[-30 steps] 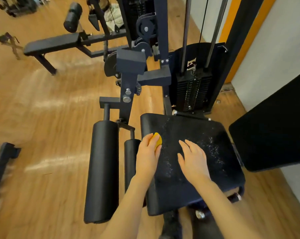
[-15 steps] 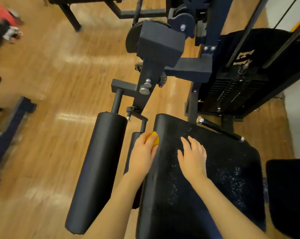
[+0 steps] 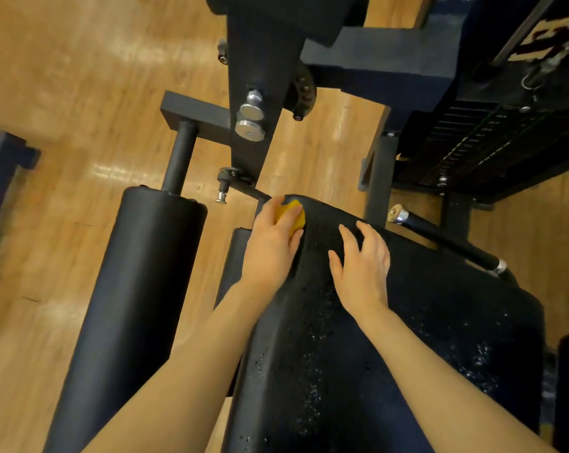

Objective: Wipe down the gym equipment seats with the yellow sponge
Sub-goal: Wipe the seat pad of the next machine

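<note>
Black seat (image 3: 391, 354): droplets, yellow sponge (image 3: 291, 215) at far-left corner.

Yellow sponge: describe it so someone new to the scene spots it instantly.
Start at the black padded seat filling the lower right, wet with droplets. Follow its left edge up to the far corner, where the left hand presses down. The yellow sponge peeks from under those fingers, the only bright yellow thing among black pads and frame.

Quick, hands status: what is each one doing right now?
Left hand: grips the yellow sponge at the seat's far left corner.
Right hand: open, holding nothing, fingers spread on the seat.
</note>
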Demonstrator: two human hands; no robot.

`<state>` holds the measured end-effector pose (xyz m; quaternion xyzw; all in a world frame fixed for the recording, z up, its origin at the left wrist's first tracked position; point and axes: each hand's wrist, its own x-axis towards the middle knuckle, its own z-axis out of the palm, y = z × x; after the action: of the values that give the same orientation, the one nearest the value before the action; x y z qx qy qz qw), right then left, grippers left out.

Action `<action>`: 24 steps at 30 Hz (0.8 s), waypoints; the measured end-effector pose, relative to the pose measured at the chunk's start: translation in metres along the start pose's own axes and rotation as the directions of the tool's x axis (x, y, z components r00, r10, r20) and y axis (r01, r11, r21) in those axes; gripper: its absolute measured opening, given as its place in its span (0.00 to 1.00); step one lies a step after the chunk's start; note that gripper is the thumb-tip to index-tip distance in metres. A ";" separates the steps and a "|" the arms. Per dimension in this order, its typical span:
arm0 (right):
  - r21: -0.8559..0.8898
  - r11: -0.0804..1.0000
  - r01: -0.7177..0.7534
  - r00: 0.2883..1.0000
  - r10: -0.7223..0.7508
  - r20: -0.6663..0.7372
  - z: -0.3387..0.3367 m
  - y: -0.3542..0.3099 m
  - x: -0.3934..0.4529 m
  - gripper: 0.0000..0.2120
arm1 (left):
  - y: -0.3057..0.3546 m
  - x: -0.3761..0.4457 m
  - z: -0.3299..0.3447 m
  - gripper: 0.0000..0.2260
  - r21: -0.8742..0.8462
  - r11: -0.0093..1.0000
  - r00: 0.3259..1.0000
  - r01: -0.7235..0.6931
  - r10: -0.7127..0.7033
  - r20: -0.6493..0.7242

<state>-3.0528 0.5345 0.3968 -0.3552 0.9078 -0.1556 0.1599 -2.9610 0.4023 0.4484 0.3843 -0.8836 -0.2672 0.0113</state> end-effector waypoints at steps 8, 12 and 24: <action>0.059 0.997 0.040 0.990 -0.032 -0.138 0.027 0.012 -0.004 0.22 | -0.013 0.016 0.044 0.16 0.030 0.998 0.979 -0.053 0.058 -0.196; 0.033 0.999 0.043 0.987 -0.037 -0.158 0.030 0.013 -0.004 0.23 | -0.013 0.010 0.052 0.16 -0.012 0.999 0.972 -0.031 0.028 -0.232; 0.047 0.997 0.069 0.979 -0.059 -0.194 0.036 0.017 -0.004 0.22 | -0.020 -0.047 0.056 0.16 -0.024 1.000 0.968 0.017 -0.023 -0.250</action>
<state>-3.0458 0.5432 0.3586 -0.3630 0.9027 -0.2184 0.0756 -2.9273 0.4491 0.3995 0.4237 -0.8682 -0.2264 0.1240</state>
